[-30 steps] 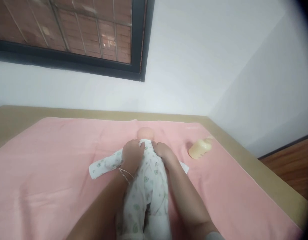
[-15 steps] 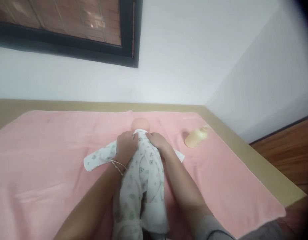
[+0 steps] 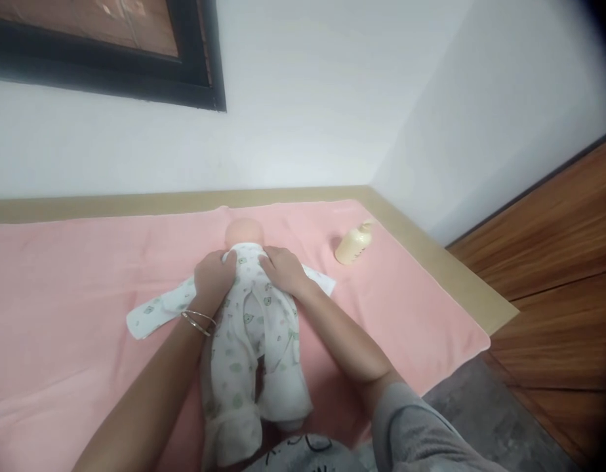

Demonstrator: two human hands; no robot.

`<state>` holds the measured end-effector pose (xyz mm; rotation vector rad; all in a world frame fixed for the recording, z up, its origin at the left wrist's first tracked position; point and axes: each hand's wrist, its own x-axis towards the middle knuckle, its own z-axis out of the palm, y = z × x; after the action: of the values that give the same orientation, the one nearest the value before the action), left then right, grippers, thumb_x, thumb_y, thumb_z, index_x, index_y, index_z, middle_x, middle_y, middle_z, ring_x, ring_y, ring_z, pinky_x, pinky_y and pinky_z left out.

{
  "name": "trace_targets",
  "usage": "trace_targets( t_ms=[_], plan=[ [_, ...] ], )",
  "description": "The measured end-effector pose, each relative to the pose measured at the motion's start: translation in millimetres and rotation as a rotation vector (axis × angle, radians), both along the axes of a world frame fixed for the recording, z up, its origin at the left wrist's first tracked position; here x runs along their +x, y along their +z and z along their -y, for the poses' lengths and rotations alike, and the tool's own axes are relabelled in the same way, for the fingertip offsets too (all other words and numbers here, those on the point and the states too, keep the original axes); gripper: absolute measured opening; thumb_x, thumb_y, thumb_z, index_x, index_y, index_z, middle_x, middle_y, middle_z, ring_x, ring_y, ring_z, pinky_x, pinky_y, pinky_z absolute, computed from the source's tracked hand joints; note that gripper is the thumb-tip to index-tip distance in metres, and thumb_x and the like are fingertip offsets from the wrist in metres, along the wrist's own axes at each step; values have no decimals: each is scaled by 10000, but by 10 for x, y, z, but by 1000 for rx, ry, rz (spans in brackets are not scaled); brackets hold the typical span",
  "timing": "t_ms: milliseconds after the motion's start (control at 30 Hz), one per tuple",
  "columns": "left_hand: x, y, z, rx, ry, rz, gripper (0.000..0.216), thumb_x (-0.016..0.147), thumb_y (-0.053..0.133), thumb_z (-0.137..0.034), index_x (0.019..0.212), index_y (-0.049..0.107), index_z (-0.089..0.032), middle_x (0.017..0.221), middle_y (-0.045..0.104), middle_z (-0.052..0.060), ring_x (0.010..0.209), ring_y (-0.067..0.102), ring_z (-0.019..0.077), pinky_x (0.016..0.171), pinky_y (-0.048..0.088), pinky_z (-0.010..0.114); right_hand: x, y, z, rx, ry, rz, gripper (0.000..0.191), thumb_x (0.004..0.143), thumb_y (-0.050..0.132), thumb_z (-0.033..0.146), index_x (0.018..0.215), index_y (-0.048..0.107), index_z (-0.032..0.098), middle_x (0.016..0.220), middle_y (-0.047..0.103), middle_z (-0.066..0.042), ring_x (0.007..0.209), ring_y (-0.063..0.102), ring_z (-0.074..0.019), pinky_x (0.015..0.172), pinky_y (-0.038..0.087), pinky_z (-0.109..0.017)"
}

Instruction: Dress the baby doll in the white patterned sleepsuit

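Note:
A baby doll (image 3: 251,314) in white clothes with small green prints lies on a pink cloth (image 3: 406,328). Its bald head (image 3: 244,233) points to the wall, and no facial features show. My left hand (image 3: 215,275) wraps the left side of the doll's upper back, thumb on the fabric and fingers curled out of sight. On the opposite side, my right hand (image 3: 282,267) grips the shoulder area in the same way. The doll's sleeves (image 3: 160,311) spread outward, and its legs reach toward my body.
A cream pump bottle (image 3: 353,244) stands on the cloth to the right of the doll. The cloth covers a tan surface (image 3: 445,282) that meets a white wall (image 3: 298,118). Wooden panels (image 3: 553,321) and grey floor (image 3: 475,400) show at right. A dark-framed window (image 3: 197,59) is above left.
The whole view has shifted, so the doll, bottle and window appear further left. Both hands stay on the doll's upper body, with the right hand's fingers lying slightly more spread.

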<state>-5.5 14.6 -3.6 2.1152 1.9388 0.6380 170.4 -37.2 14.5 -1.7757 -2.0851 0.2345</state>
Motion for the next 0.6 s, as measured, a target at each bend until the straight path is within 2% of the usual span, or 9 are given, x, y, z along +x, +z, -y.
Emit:
trace_targets(
  t_ms=[67, 167, 267, 333, 433, 533, 600],
  plan=[
    [-7, -6, -16, -6, -10, 6, 483, 876, 290, -448, 854, 679, -162, 898, 690, 101, 774, 589, 215, 662, 386, 286, -42, 21, -5, -24, -21, 11, 496, 982, 184, 452, 1081, 570, 158, 1081, 622, -103, 1000, 538, -198, 866, 341, -303],
    [5, 14, -80, -74, -18, -6, 472, 861, 310, -438, 906, 689, -161, 936, 692, 118, 826, 611, 246, 685, 405, 303, -174, 65, -126, -160, -135, 49, 550, 968, 184, 476, 1059, 608, 138, 1033, 652, -130, 998, 567, -236, 959, 300, -407],
    [27, 62, -145, -171, 2, -24, 462, 832, 351, -450, 956, 691, -162, 971, 689, 138, 877, 624, 285, 707, 426, 330, -309, 104, -329, -282, -199, 51, 629, 953, 150, 521, 1090, 631, 139, 1103, 644, -149, 1065, 560, -279, 1019, 223, -506],
    [31, 89, -157, -209, 9, -32, 475, 837, 341, -456, 970, 688, -160, 995, 684, 149, 902, 627, 300, 723, 436, 347, -351, 112, -442, -335, -203, 12, 644, 944, 142, 540, 1134, 624, 158, 1163, 623, -142, 1096, 551, -291, 995, 278, -503],
    [30, 110, -124, -216, -13, -59, 511, 876, 278, -452, 991, 681, -159, 1027, 678, 155, 936, 628, 299, 765, 442, 369, -337, 104, -508, -378, -205, -27, 684, 923, 141, 589, 1132, 635, 164, 1146, 633, -146, 1060, 575, -291, 888, 403, -437],
    [46, 124, -71, -167, -40, -97, 563, 906, 227, -487, 987, 680, -163, 1012, 681, 149, 948, 628, 282, 797, 439, 373, -317, 107, -442, -379, -198, 1, 728, 911, 122, 620, 1091, 658, 160, 1093, 655, -161, 1029, 591, -290, 835, 431, -413],
    [63, 135, -43, -135, -42, -134, 591, 911, 217, -510, 947, 689, -157, 968, 687, 146, 927, 632, 271, 788, 441, 361, -351, 129, -342, -331, -215, 86, 684, 931, 140, 570, 1044, 675, 158, 1039, 669, -170, 1002, 603, -288, 855, 408, -434]
  ],
)
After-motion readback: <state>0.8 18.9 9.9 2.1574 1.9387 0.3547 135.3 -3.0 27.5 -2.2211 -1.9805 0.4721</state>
